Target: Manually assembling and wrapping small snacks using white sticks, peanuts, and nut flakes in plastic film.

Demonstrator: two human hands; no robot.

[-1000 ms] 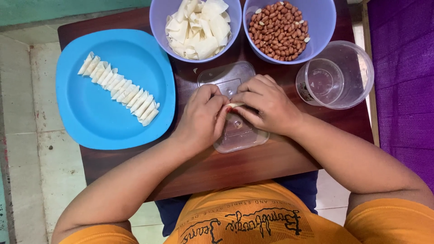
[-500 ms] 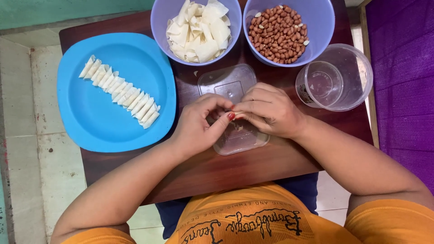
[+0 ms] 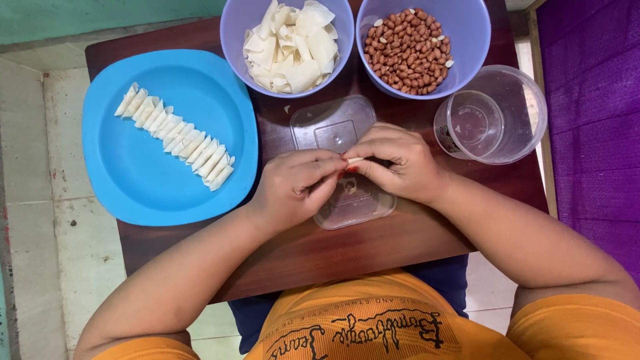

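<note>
A small pale wrapper piece (image 3: 355,160), thin and off-white, was pinched between the fingertips of the left hand (image 3: 297,189) and the right hand (image 3: 399,162), both closed narrowly on it directly above the clear plastic lid (image 3: 333,127), which lay flat on the dark wooden table (image 3: 373,247). Little of the piece showed past the fingers.

Two lilac plastic bowls stood beyond the lid: one (image 3: 233,40) heaped with loose pale wrapper squares, the other (image 3: 470,33) filled with reddish-brown peanuts. One clear round plastic container (image 3: 513,113) sat right of the lid, tipped on its side. One round blue plate (image 3: 140,180) lay left of the lid, carrying a slanted row of folded rolls (image 3: 177,137), roughly fifteen, overlapping.
</note>
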